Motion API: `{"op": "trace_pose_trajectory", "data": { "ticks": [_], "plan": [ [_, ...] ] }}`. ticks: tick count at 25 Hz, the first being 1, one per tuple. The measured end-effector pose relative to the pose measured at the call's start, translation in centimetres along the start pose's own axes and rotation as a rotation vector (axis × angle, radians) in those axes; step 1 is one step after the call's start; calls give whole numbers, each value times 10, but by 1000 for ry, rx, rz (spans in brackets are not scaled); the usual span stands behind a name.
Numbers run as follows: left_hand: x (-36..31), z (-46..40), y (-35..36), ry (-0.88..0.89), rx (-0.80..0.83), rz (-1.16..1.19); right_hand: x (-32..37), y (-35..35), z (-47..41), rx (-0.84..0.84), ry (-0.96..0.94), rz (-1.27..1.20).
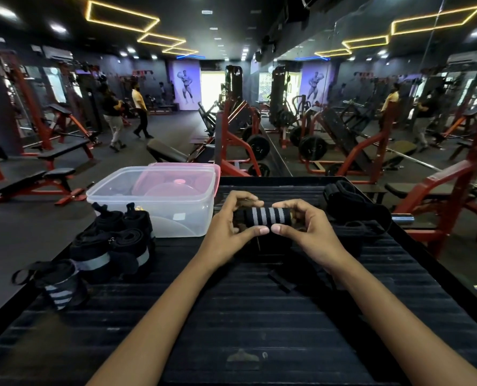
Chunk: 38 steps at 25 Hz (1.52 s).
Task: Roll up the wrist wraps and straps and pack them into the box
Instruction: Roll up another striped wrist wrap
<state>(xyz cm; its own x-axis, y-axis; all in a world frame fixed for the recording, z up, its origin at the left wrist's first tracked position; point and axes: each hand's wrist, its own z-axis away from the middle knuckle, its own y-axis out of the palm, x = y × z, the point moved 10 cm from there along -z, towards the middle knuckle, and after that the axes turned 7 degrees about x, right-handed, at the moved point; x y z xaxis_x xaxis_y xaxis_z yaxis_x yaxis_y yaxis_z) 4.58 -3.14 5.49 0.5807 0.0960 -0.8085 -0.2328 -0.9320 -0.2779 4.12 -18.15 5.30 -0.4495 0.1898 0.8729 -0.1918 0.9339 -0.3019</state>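
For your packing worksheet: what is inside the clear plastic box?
The clear plastic box holds no wraps; its pink lid shows through behind. The bottom corner behind the rolled black wraps is hidden.

dim gym, yellow ceiling strips (121,16), glaring doorway (212,89), wide-angle bending edges, soft background

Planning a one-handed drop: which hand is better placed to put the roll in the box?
Probably left: the box sits on its side, nearer than to the right hand. Both grip the roll.

A commercial gym; red-framed weight machines (233,126) loaded with black plates (258,147); padded benches (50,181) on dark flooring; a wall mirror (385,107); a bodybuilder poster (186,86)
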Motion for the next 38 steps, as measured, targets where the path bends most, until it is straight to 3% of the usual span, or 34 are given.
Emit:
{"op": "trace_pose_trajectory", "data": {
  "ticks": [6,12,16,23,26,31,38],
  "plan": [
    [4,2,0,-44,-69,15,1,-4,1,-32,9,93],
    [-6,8,3,-80,-56,-577,7,-10,3,-114,-38,-32],
    [4,10,25,-144,81,-629,6,3,5,-73,-21,-8],
    [-1,14,40,-91,107,-675,0,13,9,18,37,134],
    [0,11,33,-90,109,-610,-1,11,7,13,49,111],
    [-4,6,22,-94,84,-272,-9,5,3,6,117,-175],
    [7,7,9,-196,21,-232,10,3,2,55,-70,-41]
  ]
}}
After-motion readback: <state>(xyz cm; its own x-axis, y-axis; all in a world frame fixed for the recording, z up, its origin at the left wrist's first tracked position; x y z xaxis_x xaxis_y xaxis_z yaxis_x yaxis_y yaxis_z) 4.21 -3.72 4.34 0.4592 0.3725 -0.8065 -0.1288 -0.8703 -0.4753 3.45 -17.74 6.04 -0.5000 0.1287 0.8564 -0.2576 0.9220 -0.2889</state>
